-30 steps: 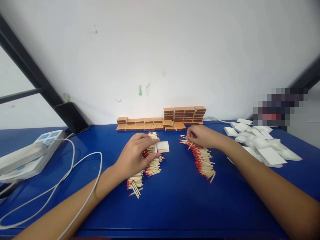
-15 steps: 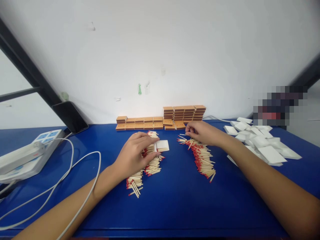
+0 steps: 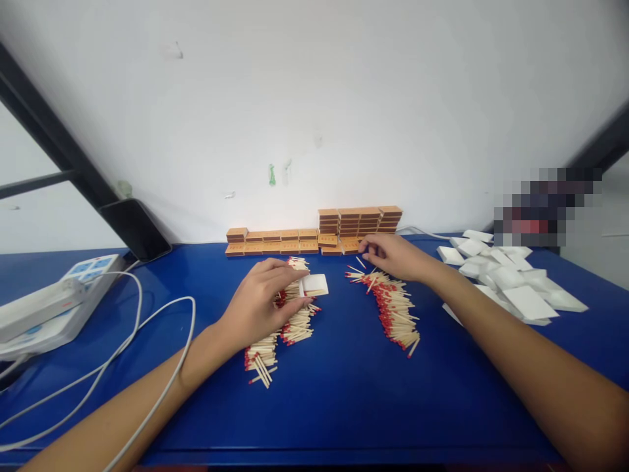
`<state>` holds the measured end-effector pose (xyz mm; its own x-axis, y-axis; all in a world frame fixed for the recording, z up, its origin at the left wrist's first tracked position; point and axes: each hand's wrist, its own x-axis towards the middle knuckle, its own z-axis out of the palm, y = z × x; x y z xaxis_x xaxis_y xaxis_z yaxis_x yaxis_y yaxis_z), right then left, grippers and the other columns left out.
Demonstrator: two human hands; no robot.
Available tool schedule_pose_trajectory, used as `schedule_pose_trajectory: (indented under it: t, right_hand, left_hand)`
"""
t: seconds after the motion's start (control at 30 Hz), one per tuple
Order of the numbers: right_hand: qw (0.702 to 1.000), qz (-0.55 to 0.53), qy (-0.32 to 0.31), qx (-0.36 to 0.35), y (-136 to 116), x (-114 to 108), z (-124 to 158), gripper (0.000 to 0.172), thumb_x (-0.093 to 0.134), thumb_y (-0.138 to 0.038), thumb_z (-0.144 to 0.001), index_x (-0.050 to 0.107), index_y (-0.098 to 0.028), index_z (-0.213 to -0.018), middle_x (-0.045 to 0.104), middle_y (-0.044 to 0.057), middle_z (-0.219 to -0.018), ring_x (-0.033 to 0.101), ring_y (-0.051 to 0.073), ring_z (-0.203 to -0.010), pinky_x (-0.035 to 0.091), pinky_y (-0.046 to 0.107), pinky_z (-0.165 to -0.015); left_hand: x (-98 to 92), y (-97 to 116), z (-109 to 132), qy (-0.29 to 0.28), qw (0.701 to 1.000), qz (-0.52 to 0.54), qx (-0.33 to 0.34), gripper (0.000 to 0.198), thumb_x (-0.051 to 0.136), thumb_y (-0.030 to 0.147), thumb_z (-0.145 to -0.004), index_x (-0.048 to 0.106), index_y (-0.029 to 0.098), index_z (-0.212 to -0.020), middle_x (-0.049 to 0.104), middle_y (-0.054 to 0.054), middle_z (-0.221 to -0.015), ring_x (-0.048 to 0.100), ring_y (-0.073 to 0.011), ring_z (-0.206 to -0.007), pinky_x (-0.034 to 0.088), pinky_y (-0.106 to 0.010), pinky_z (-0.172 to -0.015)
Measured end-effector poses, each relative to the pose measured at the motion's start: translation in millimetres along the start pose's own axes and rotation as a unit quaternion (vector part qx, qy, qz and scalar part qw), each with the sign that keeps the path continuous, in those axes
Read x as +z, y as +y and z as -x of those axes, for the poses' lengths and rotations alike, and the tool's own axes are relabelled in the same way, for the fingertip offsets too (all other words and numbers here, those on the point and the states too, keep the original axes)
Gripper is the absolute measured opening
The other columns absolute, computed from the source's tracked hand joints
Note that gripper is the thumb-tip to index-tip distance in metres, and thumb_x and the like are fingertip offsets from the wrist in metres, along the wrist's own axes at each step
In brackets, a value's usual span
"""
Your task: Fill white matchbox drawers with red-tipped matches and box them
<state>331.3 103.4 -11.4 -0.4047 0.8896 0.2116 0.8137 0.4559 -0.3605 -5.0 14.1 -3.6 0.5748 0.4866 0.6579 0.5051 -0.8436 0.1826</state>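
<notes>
My left hand is closed on a small white matchbox tray, held between thumb and fingers. A few matches lie along the tray's lower side. Under and beside this hand spreads a pile of red-tipped matches, partly hidden by the fingers. My right hand hovers at the far end of a second match pile, its fingers curled into a pinch. Just below its fingertips is a single match; whether the fingers grip it is hard to make out.
Orange matchboxes are stacked in a row along the wall. White trays lie heaped at the right. A power strip with a loose white cable is at left, the cable crossing over my left forearm. A dark phone-like slab leans behind.
The match under my right fingertips has turned to a steeper slant, and the right hand has shifted slightly. My left hand keeps its hold on the tray. The whole view has moved slightly.
</notes>
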Motion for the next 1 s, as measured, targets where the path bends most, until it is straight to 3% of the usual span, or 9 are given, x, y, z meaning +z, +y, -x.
schedule_pose_trajectory:
  t: [0.1,0.27,0.47,0.63,1.0]
  right_hand:
    - [0.998,-0.016,-0.033,-0.046,11.9,-1.2,-0.1,0.023,0.055,-0.023,-0.091,0.070,-0.020,-0.107,0.069,0.006,-0.088,0.059,0.018,-0.072,0.042,0.029,-0.068]
    - [0.998,0.005,-0.053,-0.015,18.5,2.6,-1.3,0.018,0.060,-0.036,-0.092,0.066,-0.021,-0.085,0.069,0.006,-0.080,0.058,0.019,-0.069,0.039,0.030,-0.064]
    - [0.996,0.003,-0.077,0.045,0.2,4.7,3.6,0.022,0.060,-0.038,-0.093,0.065,-0.020,-0.082,0.072,0.007,-0.078,0.061,0.019,-0.067,0.041,0.030,-0.063]
    - [0.996,0.007,-0.089,0.027,-14.0,2.0,7.6,0.027,0.059,-0.043,-0.095,0.065,-0.020,-0.082,0.072,0.006,-0.076,0.061,0.018,-0.065,0.042,0.030,-0.061]
    - [0.996,0.004,-0.089,-0.002,-19.6,0.1,7.4,0.015,0.061,-0.030,-0.094,0.069,-0.019,-0.088,0.070,0.005,-0.078,0.058,0.017,-0.064,0.040,0.031,-0.061]
  left_hand:
    - [-0.1,0.1,-0.4,-0.002,1.000,0.002,-0.001,0.040,0.076,0.037,-0.096,0.070,0.017,-0.130,0.077,-0.009,-0.106,0.065,-0.0273,-0.105,0.057,-0.046,-0.091]
    - [-0.1,1.1,-0.5,0.000,1.000,-0.001,0.006,0.040,0.075,0.036,-0.096,0.070,0.017,-0.131,0.078,-0.010,-0.107,0.065,-0.0273,-0.105,0.056,-0.046,-0.092]
    - [-1.3,0.9,-0.4,-0.004,1.000,-0.007,0.007,0.039,0.073,0.037,-0.098,0.070,0.016,-0.131,0.078,-0.010,-0.108,0.065,-0.0277,-0.105,0.056,-0.046,-0.090]
    - [-1.3,1.4,-0.8,0.001,1.000,-0.015,0.011,0.040,0.074,0.037,-0.097,0.069,0.018,-0.132,0.078,-0.009,-0.105,0.065,-0.0280,-0.105,0.055,-0.046,-0.090]
    - [-1.4,1.9,0.5,-0.003,1.000,-0.013,0.012,0.041,0.075,0.036,-0.096,0.069,0.016,-0.131,0.078,-0.009,-0.103,0.066,-0.0277,-0.105,0.055,-0.045,-0.091]
